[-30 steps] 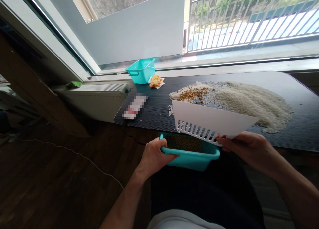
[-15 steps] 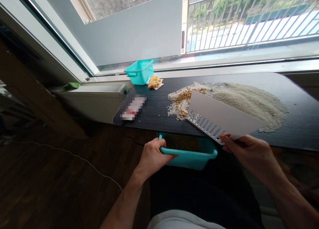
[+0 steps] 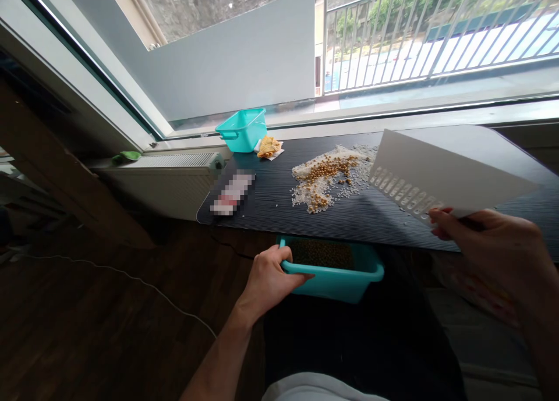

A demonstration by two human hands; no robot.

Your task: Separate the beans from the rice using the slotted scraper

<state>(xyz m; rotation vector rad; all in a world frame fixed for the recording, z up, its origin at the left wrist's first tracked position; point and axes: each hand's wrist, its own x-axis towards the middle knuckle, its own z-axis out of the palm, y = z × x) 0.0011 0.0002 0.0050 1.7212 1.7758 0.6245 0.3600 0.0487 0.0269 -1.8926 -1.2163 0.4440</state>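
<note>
My left hand [image 3: 271, 276] grips the left rim of a turquoise plastic bin [image 3: 334, 281] just below the table's front edge. Yellowish-brown beans [image 3: 323, 253] lie in the bin. In my right hand [image 3: 484, 232] is a thin white plastic scraper [image 3: 437, 168] with a row of oval slots along its lower left edge, held slanting above the table. Left of the scraper, golden beans [image 3: 327, 167] are mixed with white rice [image 3: 312, 188] on the dark tabletop. The scraper hides much of the table's right part and what lies there.
A second turquoise bin [image 3: 244, 130] stands at the table's back left corner, beside a crumpled yellow cloth [image 3: 269, 147]. A blurred flat object [image 3: 233, 192] lies near the left edge. A radiator [image 3: 161, 174] stands left of the table [image 3: 271, 209], and a white cable [image 3: 148, 284] crosses the floor.
My right hand has carried the scraper to the right across the table. More of the mixed beans and rice shows; the large rice heap is now out of sight. My left hand stays on the bin.
</note>
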